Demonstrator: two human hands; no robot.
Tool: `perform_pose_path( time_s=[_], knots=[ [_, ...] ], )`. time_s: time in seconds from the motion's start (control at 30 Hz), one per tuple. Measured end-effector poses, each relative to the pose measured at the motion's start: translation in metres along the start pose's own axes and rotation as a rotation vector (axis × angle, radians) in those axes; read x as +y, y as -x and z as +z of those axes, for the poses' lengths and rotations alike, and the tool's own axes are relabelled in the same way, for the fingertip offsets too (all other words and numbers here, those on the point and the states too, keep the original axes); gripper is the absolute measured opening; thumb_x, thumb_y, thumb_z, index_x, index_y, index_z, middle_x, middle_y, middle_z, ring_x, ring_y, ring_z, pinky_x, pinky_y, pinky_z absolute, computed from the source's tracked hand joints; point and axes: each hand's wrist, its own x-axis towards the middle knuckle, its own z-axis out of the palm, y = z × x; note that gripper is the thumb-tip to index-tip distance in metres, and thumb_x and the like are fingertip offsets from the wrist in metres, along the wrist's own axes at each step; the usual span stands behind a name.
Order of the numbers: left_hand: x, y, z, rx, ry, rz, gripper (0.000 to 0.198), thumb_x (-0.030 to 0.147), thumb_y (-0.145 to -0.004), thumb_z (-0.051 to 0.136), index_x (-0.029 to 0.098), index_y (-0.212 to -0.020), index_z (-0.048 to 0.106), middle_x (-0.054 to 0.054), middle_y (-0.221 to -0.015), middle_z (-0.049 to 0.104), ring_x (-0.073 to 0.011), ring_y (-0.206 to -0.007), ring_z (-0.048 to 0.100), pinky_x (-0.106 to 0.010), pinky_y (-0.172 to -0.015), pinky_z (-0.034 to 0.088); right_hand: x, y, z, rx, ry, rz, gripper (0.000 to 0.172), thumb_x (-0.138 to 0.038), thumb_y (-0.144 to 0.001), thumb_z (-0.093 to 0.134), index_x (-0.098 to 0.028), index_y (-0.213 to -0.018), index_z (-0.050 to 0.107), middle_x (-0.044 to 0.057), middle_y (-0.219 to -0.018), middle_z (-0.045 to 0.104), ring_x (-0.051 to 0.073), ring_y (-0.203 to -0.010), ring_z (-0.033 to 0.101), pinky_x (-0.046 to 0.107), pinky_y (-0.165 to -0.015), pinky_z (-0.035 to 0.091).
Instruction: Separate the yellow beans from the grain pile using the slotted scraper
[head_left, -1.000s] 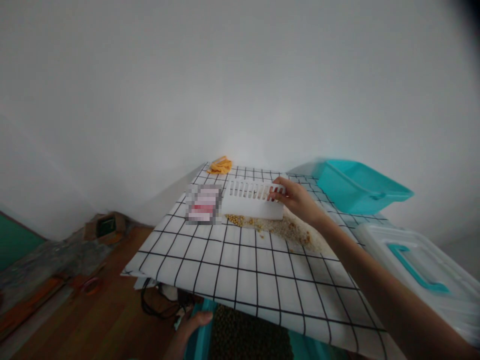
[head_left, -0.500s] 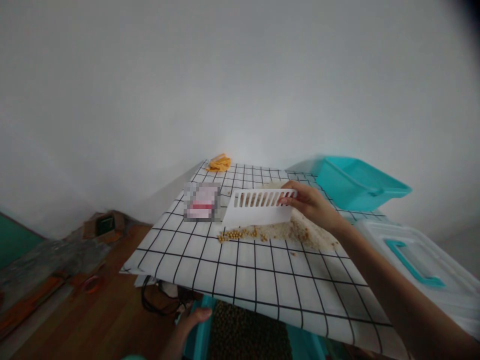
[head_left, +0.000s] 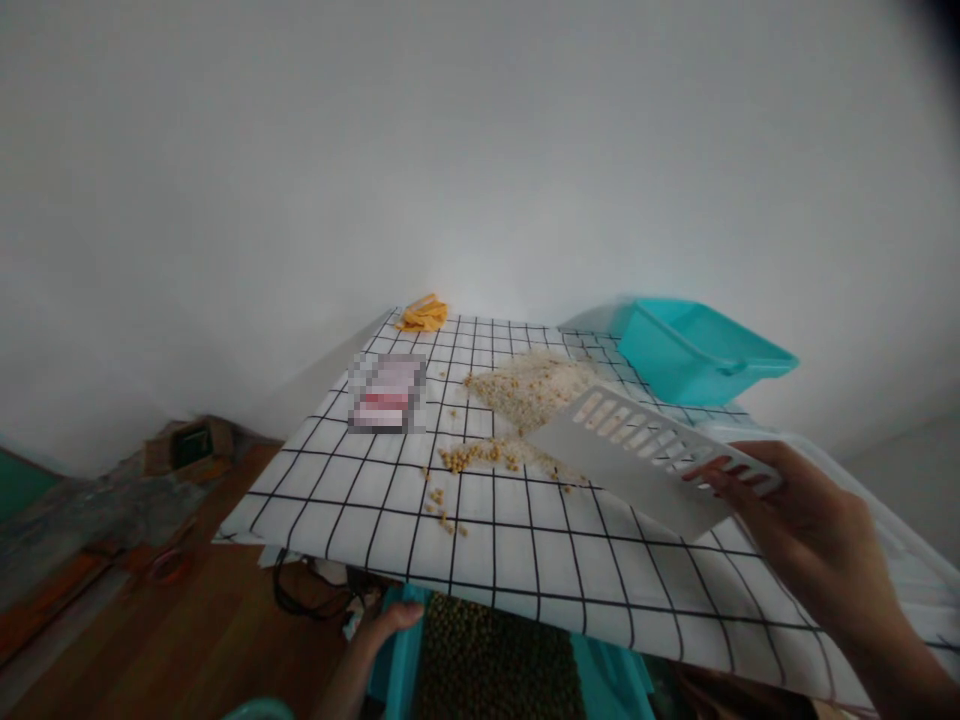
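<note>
Lower bin (head_left: 401, 675), teal, sat partly under the table's (head_left: 330, 520) near edge, full of small round beans (head_left: 495, 665), greenish at top L, v. dark elsewhere in shade. L hand (head_left: 382, 630) was on its L rim: thumb over the top, grasping it, other fingers mostly hidden. Teal tub (head_left: 664, 370) stood at the far R of the table, nr the wall (head_left: 480, 170); only the upper part of its inside showed. Clear box (head_left: 911, 560) at R edge, partly blocked by R hand (head_left: 806, 530) & forearm; contents couldn't be made out. Bit of a teal rim (head_left: 259, 710) at bottom of view, cut off.

R hand's fingers were clenched on the slotted edge of the white scraper (head_left: 622, 470), at its R end. Scraper was over the R-front part of the table, tilted, L corner right by the grain; couldn't tell if its low edge touched the cloth.

Pale grain heap (head_left: 536, 385), w/ yellow bits mixed in, lay mid-table, beyond the scraper's L corner. Yellow beans (head_left: 472, 457) in a loose row nearer, few strays in front. Blurred pink pack (head_left: 386, 392) to L, orange cloth (head_left: 424, 314) at far L corner. On floor, L: cardboard box (head_left: 217, 440), w/ sth dark green inside. Black cables (head_left: 289, 590) hung nr the table's front L edge.
</note>
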Motion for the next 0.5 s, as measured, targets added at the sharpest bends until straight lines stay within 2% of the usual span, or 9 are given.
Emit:
perform_pose_path(
  time_s=[0.17, 0.3, 0.4, 0.5],
  knots=[
    [0.017, 0.016, 0.007, -0.002, 0.039, -0.02, 0.026, 0.044, -0.089, 0.066, 0.02, -0.081, 0.072, 0.001, -0.088, 0.078, -0.0231, -0.094, 0.073, -0.044, -0.095, 0.056, 0.004, 0.01, -0.006, 0.039, 0.05, 0.001, 0.029, -0.057, -0.091, 0.056, -0.029, -0.096, 0.063, 0.003, -0.076, 0.073, 0.027, -0.061, 0.069, 0.034, -0.047, 0.051],
    [0.036, 0.024, 0.012, 0.008, 0.086, -0.037, 0.022, 0.044, -0.086, 0.068, 0.023, -0.084, 0.074, 0.0, -0.085, 0.081, -0.0265, -0.096, 0.075, -0.049, -0.098, 0.056, 0.001, 0.012, -0.004, 0.033, 0.072, -0.081, 0.027, -0.053, -0.093, 0.057, -0.027, -0.094, 0.064, 0.002, -0.072, 0.072, 0.023, -0.055, 0.067, 0.029, -0.043, 0.05],
    [0.042, 0.035, 0.012, 0.008, 0.126, -0.052, 0.021, 0.044, -0.082, 0.064, 0.029, -0.075, 0.077, -0.002, -0.081, 0.083, -0.0346, -0.101, 0.075, -0.05, -0.1, 0.056, -0.014, 0.011, 0.001, 0.008, 0.037, -0.189, 0.018, -0.045, -0.096, 0.057, -0.027, -0.095, 0.063, 0.001, -0.072, 0.072, 0.02, -0.054, 0.067, 0.025, -0.042, 0.051],
    [0.033, 0.052, 0.007, 0.03, 0.157, -0.063, 0.032, 0.05, -0.085, 0.055, 0.03, -0.088, 0.079, -0.005, -0.091, 0.084, -0.0364, -0.106, 0.074, -0.051, -0.098, 0.058, -0.038, 0.008, 0.009, -0.027, -0.013, -0.299, 0.011, -0.038, -0.098, 0.055, -0.029, -0.097, 0.061, -0.001, -0.072, 0.072, 0.016, -0.05, 0.065, 0.023, -0.042, 0.05]
  ],
)
